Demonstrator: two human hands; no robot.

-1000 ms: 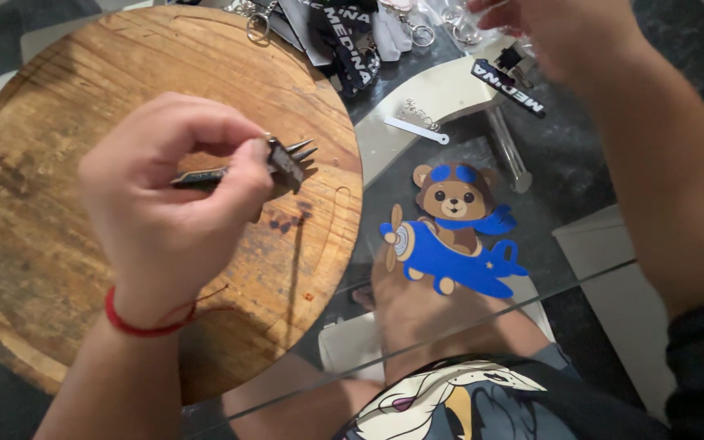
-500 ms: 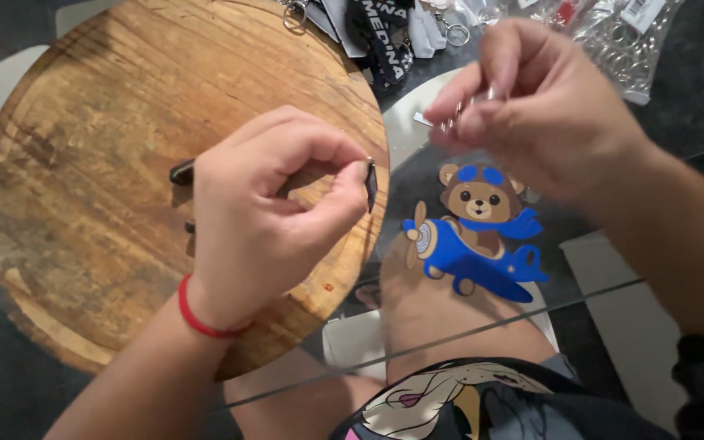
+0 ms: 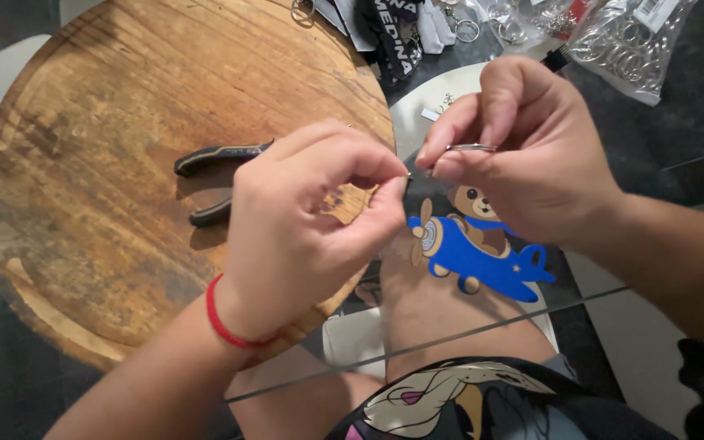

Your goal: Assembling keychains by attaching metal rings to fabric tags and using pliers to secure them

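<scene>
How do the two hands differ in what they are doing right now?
The right hand pinches a thin metal ring between thumb and forefinger; whether the left hand grips anything in its pinched fingertips cannot be told. The left hand has a red cord on its wrist; the right wrist is bare. The left hand is over the round wooden board, the right over the bear sticker. Both meet fingertip to fingertip.

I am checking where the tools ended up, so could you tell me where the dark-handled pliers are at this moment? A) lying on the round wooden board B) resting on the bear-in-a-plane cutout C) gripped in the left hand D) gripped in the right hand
A: the pliers lie on the round wooden board, partly hidden behind the left hand, which pinches something small, while the right hand holds a metal ring.
</scene>
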